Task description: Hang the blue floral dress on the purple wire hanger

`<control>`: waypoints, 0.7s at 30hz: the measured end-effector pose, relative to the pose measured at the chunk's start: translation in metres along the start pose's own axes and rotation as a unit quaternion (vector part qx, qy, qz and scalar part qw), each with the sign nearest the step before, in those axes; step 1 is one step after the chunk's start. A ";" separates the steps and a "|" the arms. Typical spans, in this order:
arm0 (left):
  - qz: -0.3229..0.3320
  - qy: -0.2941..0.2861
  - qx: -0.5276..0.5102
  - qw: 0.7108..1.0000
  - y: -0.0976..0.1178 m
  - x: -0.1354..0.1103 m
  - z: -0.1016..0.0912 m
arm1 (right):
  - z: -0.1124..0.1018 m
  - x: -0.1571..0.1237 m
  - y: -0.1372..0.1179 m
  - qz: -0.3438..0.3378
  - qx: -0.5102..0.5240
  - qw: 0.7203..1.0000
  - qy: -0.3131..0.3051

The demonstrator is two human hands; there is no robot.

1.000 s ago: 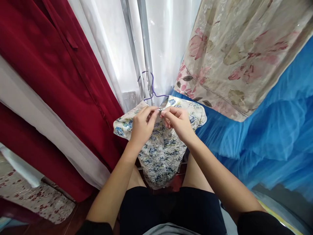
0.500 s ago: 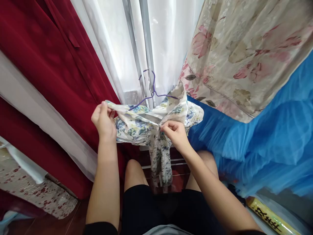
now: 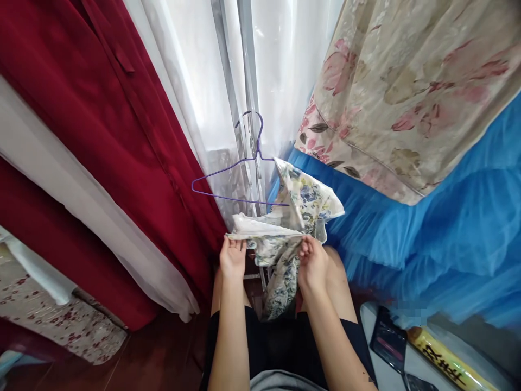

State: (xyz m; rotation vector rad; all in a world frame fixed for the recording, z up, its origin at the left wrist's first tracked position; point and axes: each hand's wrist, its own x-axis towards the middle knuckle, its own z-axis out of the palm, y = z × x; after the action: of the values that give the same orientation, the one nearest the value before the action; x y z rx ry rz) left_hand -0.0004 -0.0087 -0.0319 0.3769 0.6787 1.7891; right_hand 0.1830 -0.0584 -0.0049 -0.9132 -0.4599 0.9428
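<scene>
Now both hands have cloth: the left hand (image 3: 233,256) pinches the pale edge of the floral garment (image 3: 303,198), and the right hand (image 3: 312,260) is closed on its bunched folds just beside, above the knees. One shoulder hangs on the purple hanger (image 3: 228,179). The black characters on the yellow roll (image 3: 448,355) are unreadable.

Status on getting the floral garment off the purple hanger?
Done: one side of the purple hanger is bare wire. In hand: the left hand and right hand both grip the floral garment below it. Left: the cloth still drapes over the hanger's other end, so it looks roughly halfway off.
</scene>
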 end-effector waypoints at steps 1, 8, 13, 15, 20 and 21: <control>-0.002 -0.009 0.001 1.000 -0.010 -0.012 0.002 | -0.011 0.002 0.005 -0.018 0.011 0.999 0.036; 0.088 -0.166 0.208 0.960 -0.023 -0.090 0.039 | -0.027 -0.013 -0.002 -0.163 -0.107 0.980 0.032; 0.203 -0.276 0.425 0.838 -0.003 -0.104 0.062 | -0.015 -0.032 -0.018 0.085 -0.161 0.943 -0.280; 0.209 -0.256 0.427 0.842 0.004 -0.101 0.058 | -0.015 -0.039 -0.025 0.124 -0.156 0.930 -0.310; 0.032 -0.426 0.417 0.802 0.008 -0.113 0.014 | -0.021 -0.041 -0.061 0.066 -0.163 0.953 -0.248; 0.002 -0.458 0.446 0.769 0.008 -0.117 0.002 | -0.023 -0.038 -0.071 0.050 -0.159 0.957 -0.235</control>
State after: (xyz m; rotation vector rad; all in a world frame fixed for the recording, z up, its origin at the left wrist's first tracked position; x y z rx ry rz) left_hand 0.0316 -0.1201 -0.0157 1.7519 0.7365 0.9315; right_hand 0.2134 -0.1201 0.0431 -1.0070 -1.0018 1.2066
